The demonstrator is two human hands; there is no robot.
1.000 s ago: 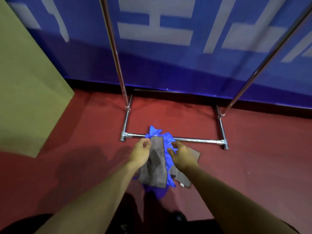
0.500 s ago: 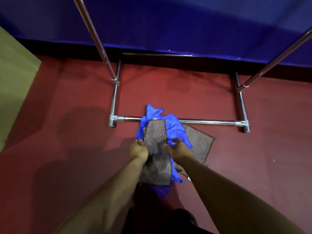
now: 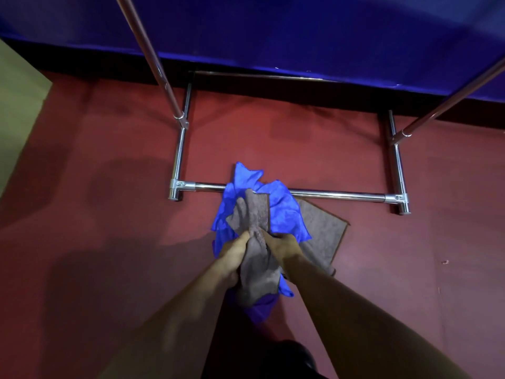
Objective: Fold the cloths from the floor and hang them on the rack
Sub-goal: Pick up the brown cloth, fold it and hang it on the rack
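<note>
Pinching the grey cloth [image 3: 255, 239] at its bunched middle, both hands' fingers [image 3: 270, 237] are gripping it above the blue cloth [image 3: 284, 214] on the floor [image 3: 109, 187]. It is looking light, limp; corners at 12 o'clock seem better holds.

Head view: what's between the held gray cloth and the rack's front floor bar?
The blue cloth, crumpled on the floor under the gray cloth and draped over the bar. Seen in the head view.
</note>
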